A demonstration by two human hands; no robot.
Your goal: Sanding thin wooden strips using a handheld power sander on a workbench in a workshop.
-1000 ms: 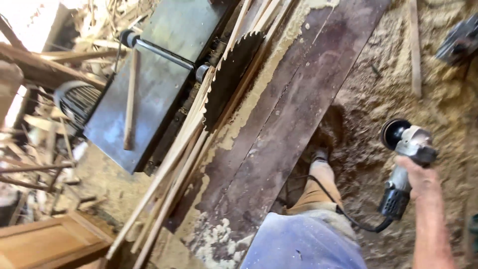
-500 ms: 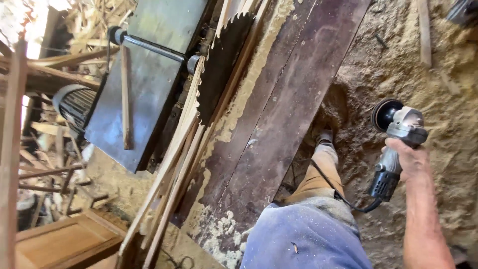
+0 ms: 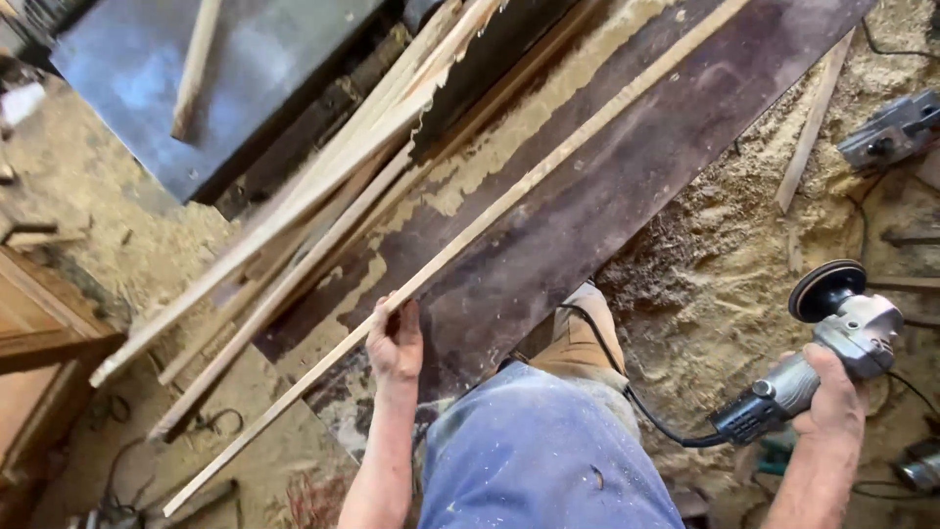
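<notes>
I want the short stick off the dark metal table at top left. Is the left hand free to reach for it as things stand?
Probably not. The left hand is closed on a long thin wooden strip, and a bundle of slats lies between it and the short stick on the metal table, which sits well beyond the hand.

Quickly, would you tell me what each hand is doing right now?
Left hand: closed on a thin wooden strip lying across the dark board.
Right hand: closed on an angle grinder.

A strip point(image 3: 460, 235) lies along the board point(image 3: 627, 186), slats point(image 3: 323, 186) to its left, a grinder point(image 3: 822, 353) to its right.
</notes>
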